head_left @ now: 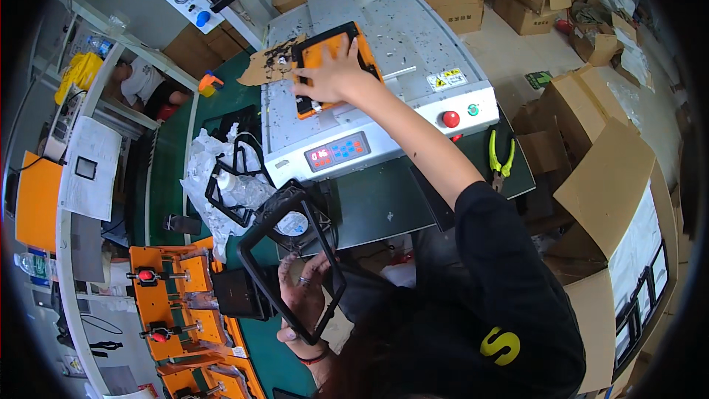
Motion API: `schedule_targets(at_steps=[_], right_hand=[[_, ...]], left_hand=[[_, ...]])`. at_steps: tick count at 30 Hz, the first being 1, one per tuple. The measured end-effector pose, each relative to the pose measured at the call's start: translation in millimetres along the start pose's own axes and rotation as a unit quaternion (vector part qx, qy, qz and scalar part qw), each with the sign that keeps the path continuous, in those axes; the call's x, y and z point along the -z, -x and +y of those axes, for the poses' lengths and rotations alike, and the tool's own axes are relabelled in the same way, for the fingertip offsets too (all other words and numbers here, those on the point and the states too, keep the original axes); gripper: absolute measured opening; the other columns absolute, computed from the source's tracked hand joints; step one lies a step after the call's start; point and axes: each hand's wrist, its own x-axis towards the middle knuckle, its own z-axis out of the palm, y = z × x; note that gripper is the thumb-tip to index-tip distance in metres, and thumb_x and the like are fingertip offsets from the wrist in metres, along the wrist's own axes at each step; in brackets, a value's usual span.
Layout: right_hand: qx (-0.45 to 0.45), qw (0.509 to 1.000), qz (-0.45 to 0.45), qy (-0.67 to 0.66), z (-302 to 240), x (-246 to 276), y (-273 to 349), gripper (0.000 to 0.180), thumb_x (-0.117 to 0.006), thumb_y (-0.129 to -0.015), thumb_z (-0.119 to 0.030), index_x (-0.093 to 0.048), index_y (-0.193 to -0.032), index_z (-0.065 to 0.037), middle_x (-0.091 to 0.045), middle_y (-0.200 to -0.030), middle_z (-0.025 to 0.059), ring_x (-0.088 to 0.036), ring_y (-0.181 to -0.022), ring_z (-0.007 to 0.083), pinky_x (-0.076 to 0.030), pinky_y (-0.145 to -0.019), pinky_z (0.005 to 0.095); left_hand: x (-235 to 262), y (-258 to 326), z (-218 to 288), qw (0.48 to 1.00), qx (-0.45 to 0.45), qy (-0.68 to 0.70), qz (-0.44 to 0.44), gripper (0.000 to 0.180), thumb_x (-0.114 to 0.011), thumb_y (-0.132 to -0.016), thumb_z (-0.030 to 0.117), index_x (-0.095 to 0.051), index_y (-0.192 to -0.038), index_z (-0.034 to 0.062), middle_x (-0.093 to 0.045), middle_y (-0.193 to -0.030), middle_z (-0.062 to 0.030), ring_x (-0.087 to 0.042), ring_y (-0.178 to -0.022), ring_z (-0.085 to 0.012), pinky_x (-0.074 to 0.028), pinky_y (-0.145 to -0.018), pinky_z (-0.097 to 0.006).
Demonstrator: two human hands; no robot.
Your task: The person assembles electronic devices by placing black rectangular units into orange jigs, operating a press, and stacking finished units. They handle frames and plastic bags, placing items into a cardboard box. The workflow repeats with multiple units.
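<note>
1 black frame [269, 222], likely light, stiff and smooth, tilts near the green desk [377, 210] in the left hand [304, 292], which grips 1 side of it; corners should hold firmest. The right hand [336, 78] spreads open over an orange fixture [310, 55].

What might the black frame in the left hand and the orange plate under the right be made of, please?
Black frame: probably satin moulded plastic, from its even black and rounded corners; coated metal is possible. Orange plate: smooth, perhaps plastic or coated board, judging by its uniform colour.
</note>
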Motion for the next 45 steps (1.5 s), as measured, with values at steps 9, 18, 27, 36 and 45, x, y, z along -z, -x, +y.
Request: schedule_targets(at_steps=[9,18,27,36,45], right_hand=[[-0.001,0.993,-0.120,-0.016,6,-3,-17,0.068,-0.024,-0.083,-0.077,-0.029,-0.142,-0.045,-0.017,-0.149,0.0279,-0.003,-0.132,0.0611,0.002,-0.109,0.0612],[0.001,0.889,0.327,-0.322,54,35,81,0.030,-0.047,-0.092,-0.018,-0.061,-0.115,-0.006,-0.063,-0.111,0.0171,-0.055,-0.112,0.0338,-0.038,-0.099,0.0439],[0.114,0.949,0.264,-0.127,49,27,110,0.028,-0.061,-0.085,-0.018,-0.065,-0.109,-0.004,-0.064,-0.108,0.0105,-0.058,-0.100,0.0296,-0.041,-0.093,0.0357],[0.139,0.976,-0.024,-0.167,25,53,16,0.025,-0.064,-0.084,-0.025,-0.068,-0.093,-0.002,-0.067,-0.089,0.0142,-0.061,-0.089,0.0314,-0.046,-0.081,0.0397],[0.142,0.982,0.042,-0.116,-93,94,-40,0.036,-0.047,-0.095,-0.027,-0.062,-0.096,0.006,-0.065,-0.089,0.0204,-0.062,-0.083,0.0353,-0.047,-0.076,0.0398]], left_hand=[[19,20,9,1.000,0.004,-0.011,0.016,0.124,-0.077,-0.054,0.066,-0.016,-0.143,0.0053,-0.030,-0.137,-0.0387,-0.029,-0.132,-0.0473,-0.016,-0.112,-0.052],[17,29,6,0.999,0.014,0.028,0.026,0.116,-0.077,-0.053,0.055,-0.020,-0.142,0.0090,-0.030,-0.135,-0.0414,-0.031,-0.130,-0.0487,-0.017,-0.111,-0.051],[5,9,4,0.999,0.030,0.037,0.020,0.110,-0.075,-0.050,0.051,-0.025,-0.140,0.0097,-0.033,-0.134,-0.0383,-0.036,-0.126,-0.0465,-0.020,-0.111,-0.047],[13,37,8,0.996,-0.054,0.067,0.008,0.123,-0.071,-0.052,0.077,-0.023,-0.142,0.0082,-0.032,-0.132,-0.0426,-0.036,-0.126,-0.0499,-0.020,-0.109,-0.055],[54,88,34,0.983,-0.128,0.085,0.102,0.117,-0.075,-0.052,0.066,-0.022,-0.141,0.0115,-0.038,-0.132,-0.0361,-0.038,-0.123,-0.0529,-0.020,-0.108,-0.059]])
